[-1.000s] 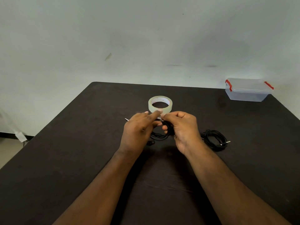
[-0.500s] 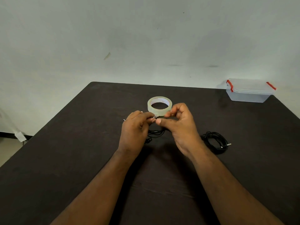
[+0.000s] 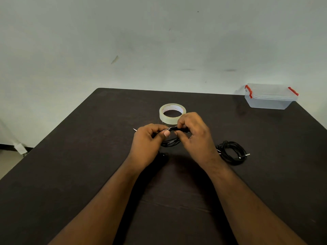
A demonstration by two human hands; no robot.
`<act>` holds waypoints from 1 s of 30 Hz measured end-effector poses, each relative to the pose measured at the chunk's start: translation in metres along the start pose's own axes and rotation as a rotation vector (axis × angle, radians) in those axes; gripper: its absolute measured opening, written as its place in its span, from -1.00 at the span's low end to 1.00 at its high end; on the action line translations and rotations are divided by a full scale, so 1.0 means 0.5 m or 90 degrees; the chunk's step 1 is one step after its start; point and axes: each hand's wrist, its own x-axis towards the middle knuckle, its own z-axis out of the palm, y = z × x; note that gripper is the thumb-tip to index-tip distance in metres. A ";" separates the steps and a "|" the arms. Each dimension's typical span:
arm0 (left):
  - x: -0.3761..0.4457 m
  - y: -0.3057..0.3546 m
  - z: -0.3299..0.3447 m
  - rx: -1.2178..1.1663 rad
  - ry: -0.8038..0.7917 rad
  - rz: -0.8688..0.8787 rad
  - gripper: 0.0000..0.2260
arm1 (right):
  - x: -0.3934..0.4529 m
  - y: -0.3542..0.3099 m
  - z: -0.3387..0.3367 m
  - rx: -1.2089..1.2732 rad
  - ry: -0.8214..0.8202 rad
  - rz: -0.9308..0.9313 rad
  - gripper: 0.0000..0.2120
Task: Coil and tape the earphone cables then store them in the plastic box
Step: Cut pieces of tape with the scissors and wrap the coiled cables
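Note:
My left hand (image 3: 147, 145) and my right hand (image 3: 194, 137) meet over the middle of the dark table (image 3: 70, 165), both pinching a coiled black earphone cable (image 3: 170, 143) whose loops hang below my fingers. A short shiny strip, apparently tape, shows between my fingertips on the bundle. A roll of clear tape (image 3: 172, 113) lies flat just beyond my hands. A second coiled black earphone cable (image 3: 231, 152) rests on the table to the right. The clear plastic box (image 3: 270, 97) with red latches stands shut at the far right corner.
A plain pale wall rises behind the table's far edge. A thin metallic tip (image 3: 134, 129) pokes out left of my left hand. Floor and a white object (image 3: 20, 148) show past the table's left edge.
Both hands have stayed together over the same cable bundle. My fingers have shifted along it, the right hand now curled over the top of the coil.

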 end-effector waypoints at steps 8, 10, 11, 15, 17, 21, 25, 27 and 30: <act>-0.005 0.016 -0.002 -0.228 -0.116 -0.172 -0.78 | 0.001 0.011 -0.001 -0.006 0.003 -0.044 -0.77; -0.005 0.015 -0.004 -0.284 -0.134 -0.204 -0.80 | -0.001 0.010 -0.001 0.002 -0.011 -0.057 -0.80; -0.004 0.014 -0.005 -0.308 -0.142 -0.218 -0.80 | -0.002 0.009 0.001 0.005 -0.022 -0.060 -0.80; -0.003 0.006 -0.013 -0.383 -0.167 -0.260 -0.81 | -0.005 0.013 0.001 0.015 -0.045 -0.054 -0.74; -0.001 0.005 -0.016 -0.406 -0.179 -0.268 -0.80 | -0.005 0.017 0.001 0.003 -0.050 -0.063 -0.70; 0.002 0.007 -0.019 -0.447 -0.205 -0.282 -0.78 | -0.005 0.015 0.002 -0.031 -0.053 -0.093 -0.68; 0.003 0.006 -0.019 -0.468 -0.206 -0.290 -0.82 | -0.006 0.010 0.005 -0.018 -0.022 -0.117 -0.75; 0.003 0.006 -0.020 -0.467 -0.203 -0.302 -0.83 | -0.008 0.012 0.006 -0.008 -0.004 -0.117 -0.77; 0.004 0.008 -0.018 -0.473 -0.161 -0.317 -0.85 | -0.009 0.015 0.005 0.003 0.013 -0.117 -0.81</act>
